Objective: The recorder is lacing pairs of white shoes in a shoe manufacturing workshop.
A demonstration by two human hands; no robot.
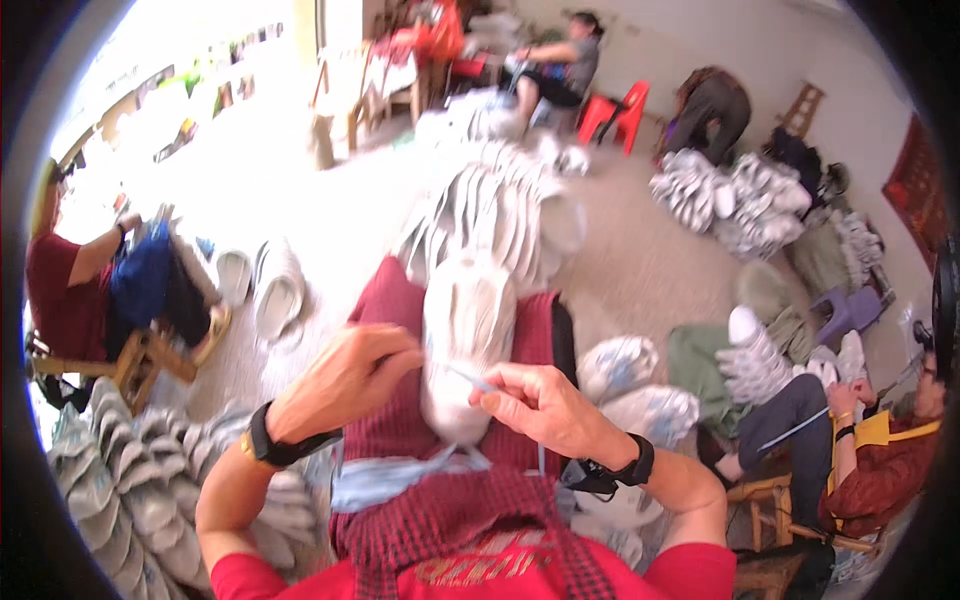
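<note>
Across my lap lies a white, shoe-shaped bundle [466, 320], apparently nested shoe pieces, its rounded end toward my waist. My right hand [535, 405] is closed at the bundle's right side, pinching a thin pale blue strip [470, 378] between thumb and fingers. To the bundle's left, my left hand [355, 370] hovers with its fingers curled and pressed together. Whatever those fingertips hold, if anything, is too blurred to make out. More pale blue strips [400, 480] lie across my waist over the checked apron [430, 530].
Long rows of nested white shoe pieces [490, 215] stand on the floor ahead. Heaps [140, 470] lie at my left, and wrapped bundles [650, 415] at my right. Co-workers sit left [70, 270] and right [890, 450]. A red chair [615, 115] stands farther back.
</note>
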